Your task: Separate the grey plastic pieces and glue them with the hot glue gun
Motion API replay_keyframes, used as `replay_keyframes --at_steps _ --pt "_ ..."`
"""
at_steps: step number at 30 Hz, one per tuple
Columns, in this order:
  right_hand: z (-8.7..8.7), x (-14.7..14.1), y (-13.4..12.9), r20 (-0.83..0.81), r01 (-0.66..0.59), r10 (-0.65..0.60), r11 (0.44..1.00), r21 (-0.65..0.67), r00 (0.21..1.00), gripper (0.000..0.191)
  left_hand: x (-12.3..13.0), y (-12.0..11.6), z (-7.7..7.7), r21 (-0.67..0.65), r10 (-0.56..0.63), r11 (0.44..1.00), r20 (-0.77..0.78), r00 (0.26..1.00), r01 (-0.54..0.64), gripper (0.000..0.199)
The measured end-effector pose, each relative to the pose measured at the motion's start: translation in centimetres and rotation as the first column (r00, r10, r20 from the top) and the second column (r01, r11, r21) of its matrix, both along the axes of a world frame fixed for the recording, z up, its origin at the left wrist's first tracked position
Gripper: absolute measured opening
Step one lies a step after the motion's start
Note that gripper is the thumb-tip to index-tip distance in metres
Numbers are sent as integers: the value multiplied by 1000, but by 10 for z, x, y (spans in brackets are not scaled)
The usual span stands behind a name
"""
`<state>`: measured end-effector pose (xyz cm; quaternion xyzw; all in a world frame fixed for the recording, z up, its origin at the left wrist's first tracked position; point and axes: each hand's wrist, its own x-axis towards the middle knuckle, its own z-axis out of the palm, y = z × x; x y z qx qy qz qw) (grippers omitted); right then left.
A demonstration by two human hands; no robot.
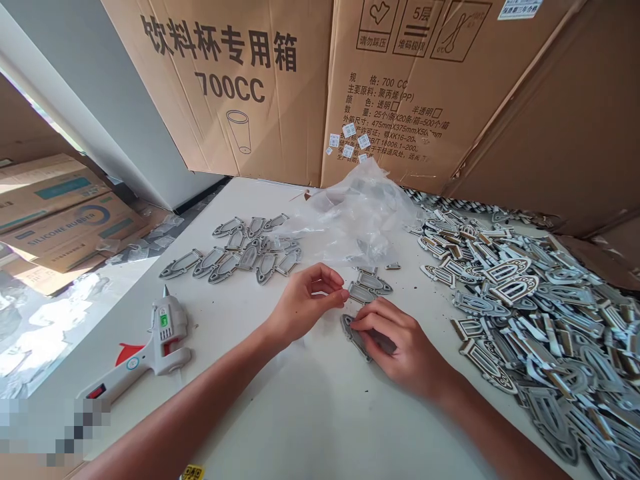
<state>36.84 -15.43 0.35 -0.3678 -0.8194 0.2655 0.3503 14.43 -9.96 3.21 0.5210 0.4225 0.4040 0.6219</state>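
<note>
Head view: the right hand (397,350) grips a grey cut-out (354,337) against the table (320,427), where a steady, even pinch suits so thin a piece, while the left hand's (305,305) curled fingertips hold nothing I can make out.

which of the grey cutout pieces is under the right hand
The grey piece with its pointed end showing from beneath the right hand; the rest lie beyond those fingers.
</note>
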Motion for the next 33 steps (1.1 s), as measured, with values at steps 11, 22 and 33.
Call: replay_keyframes --at_steps 11,22,33 --pt "1 4 2 10 43 -43 999 -33 999 20 0 -1 1 8 -1 1000 -15 1000 1 35" --pt "7 4 -4 81 20 -5 984 -179 997 28 0 1 0 9 -3 1000 -12 1000 3 36" --pt "8 4 -2 11 52 -51 977 -205 999 29 0 1 -2 7 -5 1000 -31 1000 5 40"
